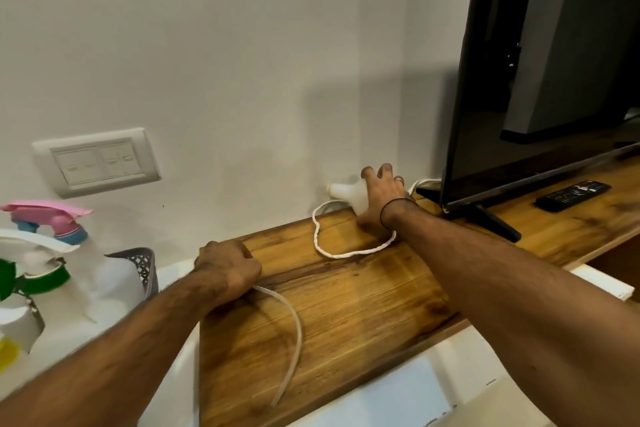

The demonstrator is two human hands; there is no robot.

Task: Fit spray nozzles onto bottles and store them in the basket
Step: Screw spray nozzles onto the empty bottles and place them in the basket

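Left hand (227,267) fisted around nozzle tube (291,322); right hand (379,199) fingers spread, grasping bottle (348,196) lying by wall. Cord (346,253) loops beneath wrist: may snag on lifting.

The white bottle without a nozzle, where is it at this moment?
In the head view, the white bottle lies on its side at the back of the wooden shelf, against the wall, left of the TV, under the right hand.

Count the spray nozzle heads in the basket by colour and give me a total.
Pink plastic spray nozzle head with blue collar: 1
White plastic spray nozzle head with green collar: 1
Total in the dark lattice basket: 2
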